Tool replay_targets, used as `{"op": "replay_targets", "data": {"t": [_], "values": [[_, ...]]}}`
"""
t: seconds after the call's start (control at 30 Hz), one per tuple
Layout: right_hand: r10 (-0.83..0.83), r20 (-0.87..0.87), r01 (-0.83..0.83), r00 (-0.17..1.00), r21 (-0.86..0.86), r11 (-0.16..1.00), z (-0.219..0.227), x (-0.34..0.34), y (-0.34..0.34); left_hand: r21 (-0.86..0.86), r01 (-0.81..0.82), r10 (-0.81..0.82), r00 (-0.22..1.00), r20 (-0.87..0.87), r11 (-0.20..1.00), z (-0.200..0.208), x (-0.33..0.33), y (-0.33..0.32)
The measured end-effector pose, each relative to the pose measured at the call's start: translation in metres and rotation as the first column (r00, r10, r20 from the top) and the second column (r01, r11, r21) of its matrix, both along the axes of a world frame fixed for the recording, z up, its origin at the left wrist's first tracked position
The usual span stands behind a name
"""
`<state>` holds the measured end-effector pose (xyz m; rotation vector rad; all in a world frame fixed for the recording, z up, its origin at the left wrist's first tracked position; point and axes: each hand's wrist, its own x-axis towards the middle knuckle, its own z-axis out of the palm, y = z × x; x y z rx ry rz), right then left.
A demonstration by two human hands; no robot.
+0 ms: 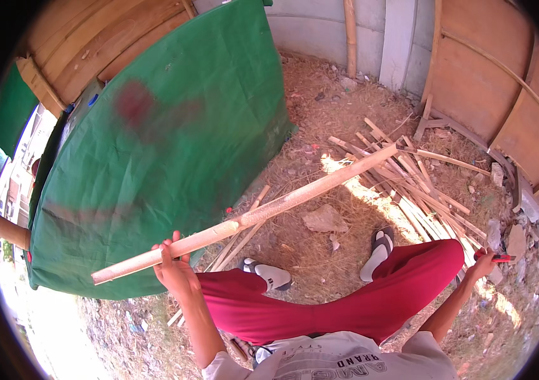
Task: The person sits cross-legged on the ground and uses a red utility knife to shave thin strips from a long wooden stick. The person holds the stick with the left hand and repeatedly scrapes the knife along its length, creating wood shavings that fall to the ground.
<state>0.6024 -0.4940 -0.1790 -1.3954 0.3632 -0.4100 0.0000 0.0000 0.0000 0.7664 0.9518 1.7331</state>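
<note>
Held up in the left hand (177, 271): one long, pale bamboo stick (288, 201), slanting from low on the left to high on the right. Low end in front of the big green sheet (181, 145), far end out by the pile of thin sticks (424, 196) on the dry ground (320, 256). Cannot tell if touching that pile or up above it. Left fingers curled around the stick, pinching it much closer to the low end than to the far end. Right hand (483, 265) closed around a small red cutter (503, 258), out beside the right knee of the red trousers (351, 310), well apart from the stick. Cannot tell if the blade is out. Looks light for something so long, but likely to tip, with so much of it sticking out past the hand. Might feel heavy at the far end and want to dip. Probably stiff and hard like wood, maybe with a little spring. Not likely to get hurt by a squeeze, but could split the long way if bent or twisted too much. Maybe slippery on the smooth side, and maybe full of splinters along the edges. Best to hold near the bump (234, 225) around the middle for good balance, thumb on one flat side, fingers on the other, and never to slide skin along an edge.
</note>
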Motion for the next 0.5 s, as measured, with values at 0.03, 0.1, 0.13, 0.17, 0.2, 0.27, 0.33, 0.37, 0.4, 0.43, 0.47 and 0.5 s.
{"op": "replay_targets", "data": {"t": [0.03, 0.1, 0.13, 0.17, 0.2, 0.27, 0.33, 0.37, 0.4, 0.43, 0.47, 0.5], "values": [[-0.043, 0.098, 0.042, 0.994, 0.011, 0.999, 0.046, -0.007, 0.023, -0.001, -0.019, 0.019, 0.999, 0.039, 1.000, -0.009, 0.002, -0.011], [-0.061, 0.220, 0.019, 0.974, 0.191, 0.981, 0.137, -0.062, 0.084, 0.005, 0.005, -0.005, 0.994, 0.109, 1.000, -0.021, 0.000, -0.019], [0.052, 0.246, -0.106, 0.968, 0.210, 0.972, 0.160, -0.102, 0.125, 0.019, 0.024, -0.027, 0.992, 0.120, 1.000, -0.022, -0.010, -0.021], [0.164, 0.314, -0.238, 0.935, 0.216, 0.947, 0.188, -0.125, 0.160, 0.033, 0.042, -0.047, 0.984, 0.173, 0.999, -0.030, -0.004, -0.025], [0.356, 0.336, -0.458, 0.872, 0.300, 0.837, 0.187, -0.136, 0.185, -0.006, 0.043, -0.041, 0.980, 0.194, 0.999, -0.041, 0.007, -0.037], [0.751, 0.095, -0.756, 0.654, 0.124, 0.643, 0.155, -0.169, 0.245, -0.028, 0.058, -0.049, 0.966, 0.252, 0.998, -0.055, 0.020, -0.044], [0.890, -0.067, -0.878, 0.451, 0.142, 0.456, 0.118, -0.230, 0.311, -0.036, 0.091, -0.079, 0.962, 0.262, 0.995, -0.055, 0.023, -0.049], [0.922, -0.024, -0.893, 0.387, 0.241, 0.381, 0.092, -0.251, 0.332, -0.053, 0.101, -0.083, 0.960, 0.266, 0.994, -0.056, 0.025, -0.053], [0.925, -0.023, -0.876, 0.379, 0.313, 0.366, 0.084, -0.274, 0.351, -0.065, 0.107, -0.086, 0.959, 0.271, 0.992, -0.055, 0.026, -0.055], [0.928, -0.021, -0.855, 0.371, 0.382, 0.351, 0.078, -0.290, 0.365, -0.062, 0.119, -0.098, 0.958, 0.268, 0.991, -0.054, 0.027, -0.057], [0.925, 0.005, -0.831, 0.380, 0.441, 0.339, 0.081, -0.307, 0.376, -0.062, 0.113, -0.093, 0.961, 0.259, 0.992, -0.055, 0.021, -0.062], [0.915, 0.030, -0.800, 0.401, 0.497, 0.335, 0.086, -0.318, 0.383, -0.064, 0.119, -0.100, 0.963, 0.251, 0.991, -0.056, 0.018, -0.066]]}}
